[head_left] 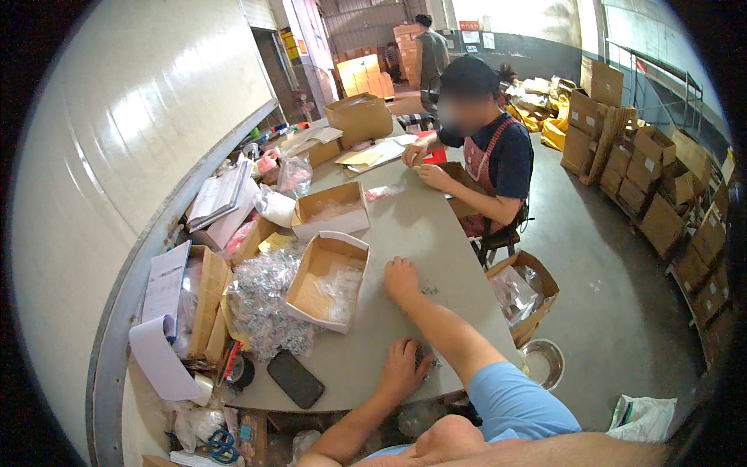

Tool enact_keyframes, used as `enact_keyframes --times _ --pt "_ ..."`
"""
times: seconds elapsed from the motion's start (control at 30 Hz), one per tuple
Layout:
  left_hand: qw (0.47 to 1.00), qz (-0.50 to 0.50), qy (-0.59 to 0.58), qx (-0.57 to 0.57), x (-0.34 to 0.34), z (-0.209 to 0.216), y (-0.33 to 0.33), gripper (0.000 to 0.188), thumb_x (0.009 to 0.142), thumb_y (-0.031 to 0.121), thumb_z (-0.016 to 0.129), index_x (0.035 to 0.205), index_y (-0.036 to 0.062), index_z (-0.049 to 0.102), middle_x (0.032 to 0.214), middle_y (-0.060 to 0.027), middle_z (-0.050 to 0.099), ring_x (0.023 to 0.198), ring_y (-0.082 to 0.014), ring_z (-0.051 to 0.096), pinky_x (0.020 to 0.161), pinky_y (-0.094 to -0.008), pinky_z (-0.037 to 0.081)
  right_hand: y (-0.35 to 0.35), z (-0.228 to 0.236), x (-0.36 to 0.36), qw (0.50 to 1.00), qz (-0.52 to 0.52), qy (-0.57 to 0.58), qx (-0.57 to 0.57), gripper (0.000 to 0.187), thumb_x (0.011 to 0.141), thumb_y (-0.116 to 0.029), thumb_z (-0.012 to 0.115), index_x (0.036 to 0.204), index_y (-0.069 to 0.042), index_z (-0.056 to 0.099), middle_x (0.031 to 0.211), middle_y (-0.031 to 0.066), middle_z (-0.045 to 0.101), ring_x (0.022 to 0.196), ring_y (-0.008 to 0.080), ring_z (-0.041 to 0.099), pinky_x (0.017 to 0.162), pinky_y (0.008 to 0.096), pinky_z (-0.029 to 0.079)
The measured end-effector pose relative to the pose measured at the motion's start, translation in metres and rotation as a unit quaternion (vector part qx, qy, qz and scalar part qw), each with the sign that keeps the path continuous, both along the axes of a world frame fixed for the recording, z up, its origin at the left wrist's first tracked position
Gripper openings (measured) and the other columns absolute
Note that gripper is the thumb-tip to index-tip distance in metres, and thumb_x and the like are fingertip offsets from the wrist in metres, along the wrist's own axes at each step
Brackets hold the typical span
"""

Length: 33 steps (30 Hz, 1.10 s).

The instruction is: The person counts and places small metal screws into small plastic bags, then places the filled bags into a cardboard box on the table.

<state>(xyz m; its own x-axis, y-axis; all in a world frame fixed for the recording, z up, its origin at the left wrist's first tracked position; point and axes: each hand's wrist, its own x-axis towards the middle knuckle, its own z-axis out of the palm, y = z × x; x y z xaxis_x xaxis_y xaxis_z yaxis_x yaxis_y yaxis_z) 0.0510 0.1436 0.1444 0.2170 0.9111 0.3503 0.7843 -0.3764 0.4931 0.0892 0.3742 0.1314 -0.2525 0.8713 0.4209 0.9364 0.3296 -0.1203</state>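
Our left hand [402,366] lies palm down at the near edge of the grey surface [420,233], fingers curled together over a small heap of dark metal parts [425,359] — we cannot tell whether any part is pinched. Just beyond that heap, our right hand [401,280] rests flat on the surface, its fingers pressed together, with a few loose small parts [429,291] touching or just beside it. Left of the heap lies a black phone [295,379]. Farther left and beyond the heap stands an open cardboard box [327,280] holding clear bags, and beside it a pile of small filled bags [264,303]. Beyond that box sits a second open box [331,208]. Well beyond the heap — at the far end of the surface — a seated person in an apron [486,167] works with both hands.
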Motion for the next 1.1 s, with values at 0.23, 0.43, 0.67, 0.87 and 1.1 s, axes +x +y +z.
enact_keyframes --times 0.23,0.43,0.67,0.87,1.1 --pt "1.000 0.000 -0.018 0.004 0.000 -0.001 -0.004 0.042 0.086 0.028 0.062 0.111 -0.0035 0.051 0.114 -0.0218 0.049 0.106 -0.0396 0.046 0.093 -0.0455 0.039 -0.011 0.003 0.051 0.997 -0.062 -0.041 -0.031 0.012 0.079 -0.018 0.059 0.085 -0.008 0.064 0.088 0.0122 0.066 0.087 0.0271 0.064 0.070 0.0378 0.051" --pt "0.999 -0.017 -0.026 -0.032 -0.004 0.004 0.000 0.045 0.085 0.031 0.063 0.113 -0.0015 0.053 0.119 -0.0230 0.049 0.111 -0.0398 0.045 0.097 -0.0454 0.038 -0.014 0.026 0.082 0.988 -0.113 0.034 -0.096 0.020 0.084 -0.030 0.061 0.087 -0.011 0.063 0.081 0.0098 0.067 0.080 0.0281 0.066 0.072 0.0392 0.050" --pt "1.000 -0.012 0.005 0.022 0.001 0.010 0.002 0.041 0.086 0.030 0.061 0.109 -0.0028 0.053 0.112 -0.0209 0.051 0.106 -0.0382 0.046 0.094 -0.0444 0.039 -0.020 0.014 0.092 0.991 -0.089 0.086 -0.058 0.028 0.084 -0.041 0.061 0.086 -0.013 0.063 0.079 0.0081 0.067 0.079 0.0298 0.064 0.076 0.0445 0.045" --pt "1.000 -0.003 -0.024 -0.015 -0.005 0.002 -0.001 0.043 0.086 0.032 0.061 0.110 -0.0026 0.053 0.114 -0.0211 0.049 0.108 -0.0383 0.045 0.095 -0.0459 0.038 -0.072 0.020 0.063 0.988 0.146 -0.042 -0.020 0.048 0.089 -0.051 0.046 0.125 -0.021 0.056 0.138 0.0070 0.044 0.130 0.0296 0.036 0.101 0.0564 0.028" --pt "1.000 -0.010 -0.021 0.020 0.001 -0.007 0.003 0.045 0.086 0.033 0.062 0.111 -0.0029 0.052 0.116 -0.0216 0.048 0.108 -0.0396 0.044 0.095 -0.0466 0.037 -0.082 0.004 0.039 0.973 0.209 -0.040 -0.091 0.056 0.093 -0.055 0.034 0.140 -0.024 0.041 0.152 -0.0010 0.027 0.143 0.0324 0.011 0.105 0.0682 0.008"
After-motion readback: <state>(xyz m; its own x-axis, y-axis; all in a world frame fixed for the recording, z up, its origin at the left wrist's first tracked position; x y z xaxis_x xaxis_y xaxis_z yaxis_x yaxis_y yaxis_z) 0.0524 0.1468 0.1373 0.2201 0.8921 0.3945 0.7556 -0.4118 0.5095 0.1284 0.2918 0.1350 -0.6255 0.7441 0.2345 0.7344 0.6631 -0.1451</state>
